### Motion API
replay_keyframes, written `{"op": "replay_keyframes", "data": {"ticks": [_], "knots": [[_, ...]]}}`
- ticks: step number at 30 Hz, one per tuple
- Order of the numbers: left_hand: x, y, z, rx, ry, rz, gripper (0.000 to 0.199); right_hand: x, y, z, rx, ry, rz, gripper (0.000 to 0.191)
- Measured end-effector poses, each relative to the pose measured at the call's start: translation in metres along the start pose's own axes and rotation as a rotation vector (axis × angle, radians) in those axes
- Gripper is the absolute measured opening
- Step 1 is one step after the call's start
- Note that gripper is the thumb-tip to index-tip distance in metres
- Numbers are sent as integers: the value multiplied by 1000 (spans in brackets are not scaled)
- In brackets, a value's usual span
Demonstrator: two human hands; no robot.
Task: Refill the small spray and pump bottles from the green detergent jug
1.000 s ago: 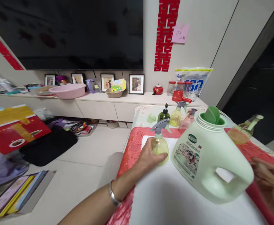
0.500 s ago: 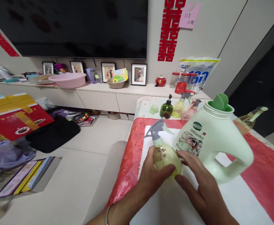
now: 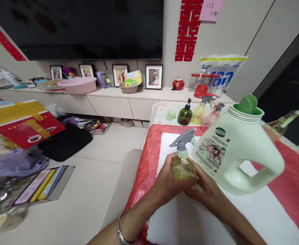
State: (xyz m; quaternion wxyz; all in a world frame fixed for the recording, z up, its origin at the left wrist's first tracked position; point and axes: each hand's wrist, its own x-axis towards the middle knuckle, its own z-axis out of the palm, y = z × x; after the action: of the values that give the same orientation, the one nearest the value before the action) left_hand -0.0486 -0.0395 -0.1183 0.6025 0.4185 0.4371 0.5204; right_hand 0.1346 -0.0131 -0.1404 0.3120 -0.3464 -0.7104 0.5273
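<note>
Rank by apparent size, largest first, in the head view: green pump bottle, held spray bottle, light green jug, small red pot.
1. Light green jug
2. Held spray bottle, partly hidden
3. Green pump bottle
4. Small red pot

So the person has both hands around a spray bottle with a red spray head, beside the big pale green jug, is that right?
Not quite: the spray head is grey, not red, as the head camera's view shows. The left hand and right hand are around the bottle, beside the jug.
</note>
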Motion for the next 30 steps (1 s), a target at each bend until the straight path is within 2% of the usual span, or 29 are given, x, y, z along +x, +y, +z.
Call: {"op": "replay_keyframes", "data": {"ticks": [3, 5, 7, 10, 14, 18, 25, 30], "knots": [[2, -11, 2, 185, 143, 87, 81, -4, -3, -12, -204, 121, -55, 56], [4, -23, 5, 296, 225, 122, 82, -7, -7, -12, -242, 267, -114, 42], [5, -36, 8, 351, 239, 143, 82, -7, -10, -5, -231, 379, -176, 34], [5, -48, 13, 439, 237, 245, 84, -1, -12, 10, -236, 473, -273, 31], [4, -49, 16, 615, 235, 425, 72, 11, -12, 27, -250, 573, -279, 27], [3, -43, 18, 621, 310, 424, 65, 19, -14, 41, -215, 674, -240, 33], [1, -35, 21, 585, 323, 389, 40, 22, -21, 51, -200, 729, -160, 31], [1, -42, 18, 522, 300, 417, 56, 19, -19, 45, -177, 660, -153, 31]]}}
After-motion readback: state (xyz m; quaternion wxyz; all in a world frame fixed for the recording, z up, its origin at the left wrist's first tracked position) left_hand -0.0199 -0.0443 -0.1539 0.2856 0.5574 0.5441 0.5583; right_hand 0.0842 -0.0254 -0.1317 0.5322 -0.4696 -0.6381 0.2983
